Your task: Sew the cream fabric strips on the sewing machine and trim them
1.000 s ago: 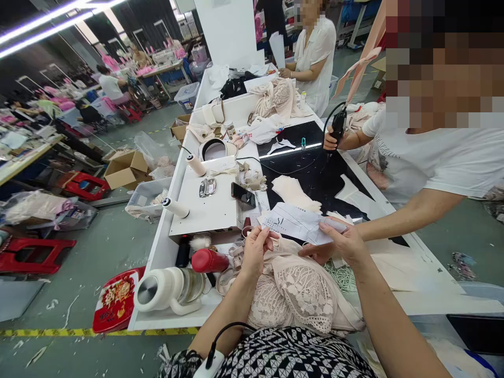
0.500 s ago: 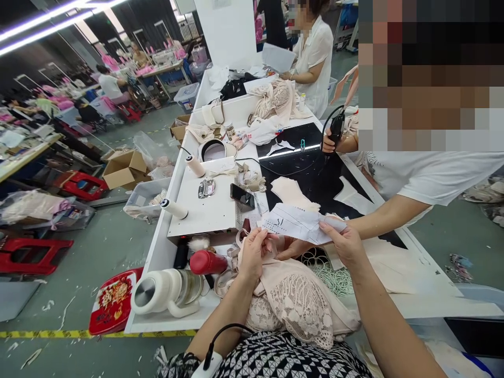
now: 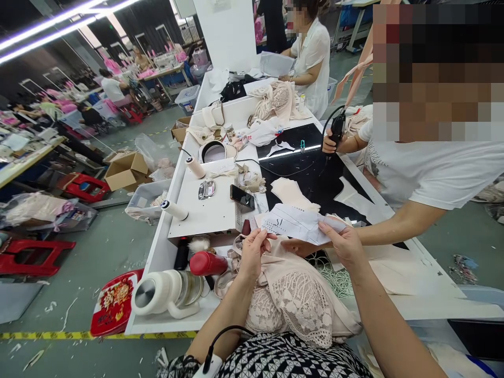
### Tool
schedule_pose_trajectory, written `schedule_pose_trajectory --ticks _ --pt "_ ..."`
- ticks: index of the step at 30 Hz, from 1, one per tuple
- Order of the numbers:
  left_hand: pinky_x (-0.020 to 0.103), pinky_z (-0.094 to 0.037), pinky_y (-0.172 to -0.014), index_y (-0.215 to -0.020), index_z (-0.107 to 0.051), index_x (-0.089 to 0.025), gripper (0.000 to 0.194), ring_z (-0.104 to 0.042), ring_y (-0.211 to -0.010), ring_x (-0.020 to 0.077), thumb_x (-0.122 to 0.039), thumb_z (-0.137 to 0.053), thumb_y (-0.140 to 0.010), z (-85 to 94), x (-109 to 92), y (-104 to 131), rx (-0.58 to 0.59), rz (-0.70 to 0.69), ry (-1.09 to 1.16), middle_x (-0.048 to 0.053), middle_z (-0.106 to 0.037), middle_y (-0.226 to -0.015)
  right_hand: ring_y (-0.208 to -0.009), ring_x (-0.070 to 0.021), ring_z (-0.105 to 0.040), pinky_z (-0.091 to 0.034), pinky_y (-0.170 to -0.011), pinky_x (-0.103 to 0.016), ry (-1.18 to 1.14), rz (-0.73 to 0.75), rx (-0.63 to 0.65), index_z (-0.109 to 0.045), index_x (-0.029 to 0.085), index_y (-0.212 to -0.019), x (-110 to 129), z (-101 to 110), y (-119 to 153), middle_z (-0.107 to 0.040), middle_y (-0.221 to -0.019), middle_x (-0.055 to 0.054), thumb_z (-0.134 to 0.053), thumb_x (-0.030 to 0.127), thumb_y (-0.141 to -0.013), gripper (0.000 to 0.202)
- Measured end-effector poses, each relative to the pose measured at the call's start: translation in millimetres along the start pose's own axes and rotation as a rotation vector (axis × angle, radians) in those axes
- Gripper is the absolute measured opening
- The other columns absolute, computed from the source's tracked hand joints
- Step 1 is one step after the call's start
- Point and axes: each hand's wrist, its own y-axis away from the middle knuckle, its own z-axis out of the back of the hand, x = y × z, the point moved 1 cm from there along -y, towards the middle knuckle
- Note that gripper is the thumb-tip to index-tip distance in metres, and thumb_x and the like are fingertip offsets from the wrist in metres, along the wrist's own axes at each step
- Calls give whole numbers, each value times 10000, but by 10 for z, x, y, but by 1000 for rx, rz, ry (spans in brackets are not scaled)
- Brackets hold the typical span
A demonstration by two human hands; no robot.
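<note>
A white paper pattern piece (image 3: pixel 293 221) with printed lines and dark writing spans the gap between my hands. At its left end, my left hand (image 3: pixel 252 253) pinches the edge between thumb and fingers. Thumb on top, my right hand (image 3: pixel 347 245) grips the right end. Below the paper, a beige lace bra (image 3: pixel 301 296) lies at the table's edge against my patterned clothing. A co-worker's hand (image 3: pixel 298 247) reaches in under the paper, beside the bra, its fingers partly hidden. Pale green elastic cord (image 3: pixel 334 275) lies in a tangle left of my right wrist.
The co-worker's other hand (image 3: pixel 334 139) holds a black corded tool over the black table surface (image 3: pixel 303 178). To the left stand a red-lidded bottle (image 3: pixel 208 262), a white kettle (image 3: pixel 167 294), thread spools (image 3: pixel 174 210) and a phone (image 3: pixel 242 197). Cut fabric (image 3: pixel 397 270) lies right.
The co-worker beside the table has shifted right, and their hand under the paper has drawn slightly right. My hands keep their hold on the paper almost unmoved.
</note>
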Motion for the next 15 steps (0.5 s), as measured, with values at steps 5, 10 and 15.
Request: schedule_pose_trajectory --ticks 5,10,15 --pt "205 -372 -479 -670 -624 -153 308 -455 -462 56 -420 -774 -643 7 -1 -6 1 13 6 38 -698 -696 -819 -255 -674 -576 -671 -339 19 -12 -42 -716 197 -801 -57 11 -28 -722 -834 -76 -819 664 -520 555" --pt "205 -380 -482 -671 -571 -163 339 -455 -446 51 -422 -787 -632 -2 0 -1 6 34 23 38 -710 -707 -784 -241 -662 -564 -675 -344 -20 -64 -55 -733 192 -833 -106 19 -33 -712 -794 -55 -844 609 -518 534" --pt "194 -358 -466 -664 -536 -168 393 -452 -432 49 -453 -802 -610 -10 -8 -1 8 47 4 40 -709 -678 -712 -207 -627 -528 -629 -317 -1 -67 -53 -726 191 -786 -91 -7 -34 -697 -754 -43 -835 625 -503 529"
